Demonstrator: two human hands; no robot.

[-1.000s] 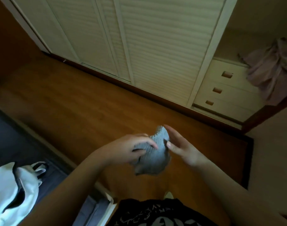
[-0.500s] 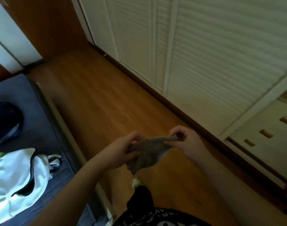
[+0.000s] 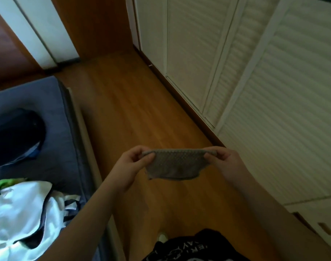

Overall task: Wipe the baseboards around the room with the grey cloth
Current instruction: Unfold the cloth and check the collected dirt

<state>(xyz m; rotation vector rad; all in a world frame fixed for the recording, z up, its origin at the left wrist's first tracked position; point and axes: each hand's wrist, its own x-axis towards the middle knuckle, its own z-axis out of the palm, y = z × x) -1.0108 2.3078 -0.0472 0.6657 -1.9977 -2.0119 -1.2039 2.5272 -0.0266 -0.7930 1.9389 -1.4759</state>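
While both hands, left (image 3: 131, 164) and right (image 3: 224, 162), pinch the grey cloth (image 3: 173, 165) taut above the floor, folding it into a flat pad should suit the baseboard (image 3: 181, 95).

Cloth (image 3: 173, 165): grey, textured with a fine dotted waffle pattern. Floor (image 3: 134, 113): warm orange-brown wood, faint plank lines. Baseboard (image 3: 181, 95): darker reddish-brown strip. Closet doors (image 3: 273, 91): cream-white, horizontal louvre slats — frames plain cream. Mattress (image 3: 53, 110): slate blue-grey. Bag (image 3: 14, 136) on it: black, with a pale blue streak. Garment (image 3: 23, 210): white with dark navy trim — a bright green patch just above it. Shirt (image 3: 189, 249): black, white lettering.
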